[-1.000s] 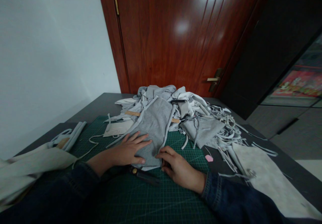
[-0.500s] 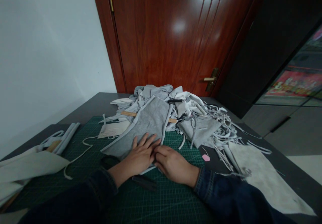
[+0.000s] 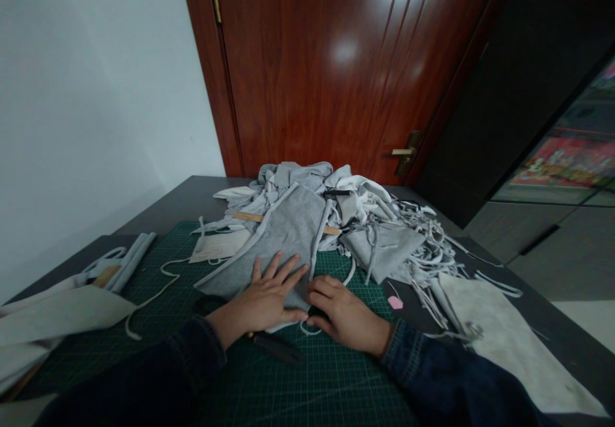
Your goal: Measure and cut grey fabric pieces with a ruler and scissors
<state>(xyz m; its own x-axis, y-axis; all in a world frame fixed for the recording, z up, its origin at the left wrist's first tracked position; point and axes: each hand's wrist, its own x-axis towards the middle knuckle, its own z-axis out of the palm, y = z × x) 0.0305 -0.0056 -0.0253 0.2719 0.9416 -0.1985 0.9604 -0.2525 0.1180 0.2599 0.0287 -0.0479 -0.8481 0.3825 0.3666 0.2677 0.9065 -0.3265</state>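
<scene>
A grey piece of fabric (image 3: 283,235) lies on the green cutting mat (image 3: 307,382), running back toward a heap of cloth. My left hand (image 3: 269,299) rests flat on its near end, fingers spread. My right hand (image 3: 339,312) sits just to the right, fingers curled at the fabric's near corner around something dark I cannot make out. Dark scissors (image 3: 273,345) lie on the mat under my left wrist, partly hidden.
A heap of grey and white cloth scraps and strips (image 3: 365,222) fills the table's back, with a wooden ruler (image 3: 250,217) in it. Pale fabric (image 3: 500,337) lies at right, more pale cloth (image 3: 52,318) at left. A pink chalk piece (image 3: 394,301) lies near the mat's edge. A wooden door (image 3: 336,62) stands behind.
My left hand has slid right along the fabric's near end to meet my right hand. The right hand has shifted slightly and its fingers stay curled at the corner.
</scene>
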